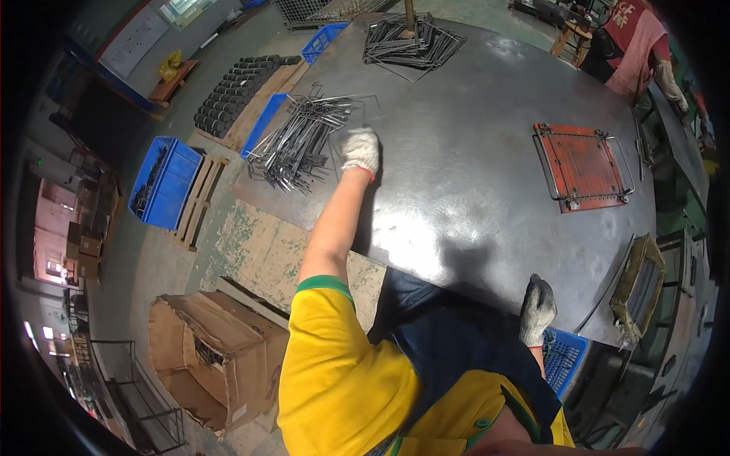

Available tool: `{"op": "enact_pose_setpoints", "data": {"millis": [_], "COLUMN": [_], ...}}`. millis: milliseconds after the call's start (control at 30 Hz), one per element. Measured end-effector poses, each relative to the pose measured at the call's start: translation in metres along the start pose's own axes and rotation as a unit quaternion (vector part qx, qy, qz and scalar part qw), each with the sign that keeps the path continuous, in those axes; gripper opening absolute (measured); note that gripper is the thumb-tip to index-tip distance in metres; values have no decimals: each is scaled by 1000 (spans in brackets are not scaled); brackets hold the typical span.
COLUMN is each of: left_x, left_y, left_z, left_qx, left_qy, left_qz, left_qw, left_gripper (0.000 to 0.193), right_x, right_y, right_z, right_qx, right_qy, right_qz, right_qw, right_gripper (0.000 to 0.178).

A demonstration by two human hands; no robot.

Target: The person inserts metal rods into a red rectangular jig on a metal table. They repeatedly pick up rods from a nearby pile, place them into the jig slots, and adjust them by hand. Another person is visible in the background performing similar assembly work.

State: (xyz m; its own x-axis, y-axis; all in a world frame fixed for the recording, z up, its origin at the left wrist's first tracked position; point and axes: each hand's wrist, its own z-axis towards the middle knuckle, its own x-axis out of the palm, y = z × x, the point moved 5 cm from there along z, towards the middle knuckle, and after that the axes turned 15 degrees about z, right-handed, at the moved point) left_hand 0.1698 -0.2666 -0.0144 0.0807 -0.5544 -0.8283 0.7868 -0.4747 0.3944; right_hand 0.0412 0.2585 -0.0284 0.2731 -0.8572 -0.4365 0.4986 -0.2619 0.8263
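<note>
My left hand [360, 150], in a white knit glove, reaches over the table with its fingers closed at a thin bent metal rod. That rod's ends show beside the glove, close to a heap of bent metal rods [296, 140] at the table's left edge. My right hand [538, 305], in a glove with dark fingertips, is at the near table edge. Its fingers point away from me and nothing shows in them. Just below it is a blue plastic basket [564, 359], partly hidden by my body.
On the metal table [456, 152] are a second rod pile [411, 45] around a post, an orange plate fixture [585, 169] and a tray of rods [640, 289]. Blue bins [169, 182] and a cardboard box [220, 357] stand left. Another person [639, 45] works at far right.
</note>
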Motion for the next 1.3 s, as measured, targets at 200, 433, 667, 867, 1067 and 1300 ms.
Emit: {"op": "enact_pose_setpoints", "data": {"millis": [200, 433, 667, 867, 1067, 1300], "left_x": [-37, -46, -17, 20, 47, 40], "left_y": [-26, -20, 9, 20, 15, 2], "left_z": [-6, -40, 70, 119, 133, 135], "left_qx": [88, 162, 59, 51, 107, 134], "left_qy": [64, 128, -5, 49, 87, 131], "left_qz": [-36, -79, -104, 115, 173, 132], "left_qw": [993, 975, 993, 991, 975, 973], "left_gripper": [15, 13, 28, 29, 25, 25], "right_x": [-2, 2, -1, -4, -5, -2], "right_y": [-4, -4, -9, -5, -9, -7], "right_z": [-1, 1, -1, -2, -5, -4], "right_qx": [7, 10, 33, 34, 60, 51], "right_qy": [-4, -3, -4, -6, 1, -4], "right_qz": [-7, -15, -11, -24, -19, -2], "right_qw": [1000, 1000, 999, 999, 998, 999], "right_gripper": [20, 20, 21, 20, 18, 17]}}
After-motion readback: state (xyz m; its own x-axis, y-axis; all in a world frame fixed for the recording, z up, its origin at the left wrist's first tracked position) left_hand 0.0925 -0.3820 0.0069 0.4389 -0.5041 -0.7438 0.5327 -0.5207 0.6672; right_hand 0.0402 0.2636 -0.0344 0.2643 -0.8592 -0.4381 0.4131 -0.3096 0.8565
